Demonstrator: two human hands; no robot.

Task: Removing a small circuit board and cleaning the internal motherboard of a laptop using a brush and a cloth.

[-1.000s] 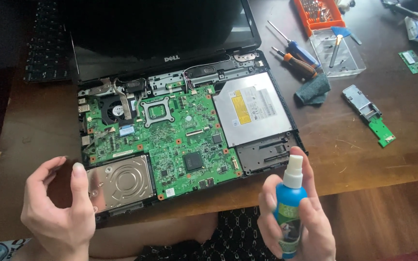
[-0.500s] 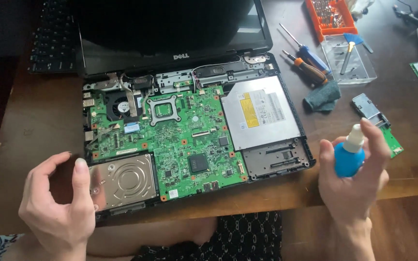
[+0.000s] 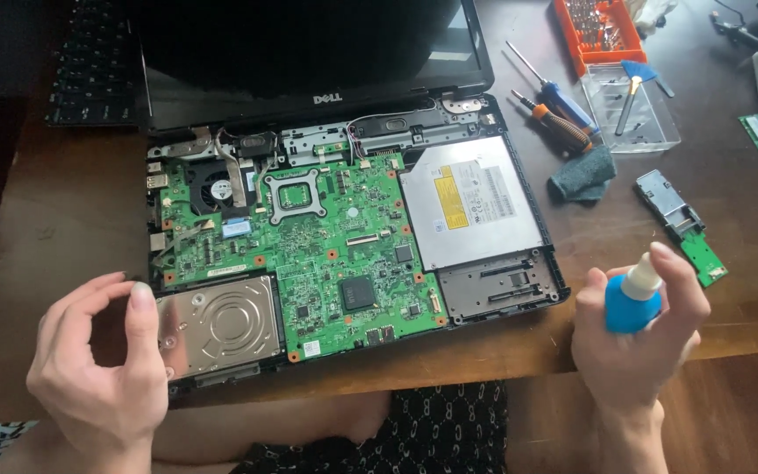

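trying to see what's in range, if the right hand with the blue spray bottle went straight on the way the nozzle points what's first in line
The right hand tilts the blue spray bottle up and right, so probably the small green circuit board; depth is unclear.

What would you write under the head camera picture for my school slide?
A right hand holds a blue spray bottle beside an opened laptop, while the left hand curls near its silver hard drive.

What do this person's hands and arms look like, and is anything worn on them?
Both are bare: the left hand and the right hand show no gloves, rings or watch, and no sleeves reach the wrists. The fingernails are short and unpainted. Only a dark patterned garment shows below the table edge.
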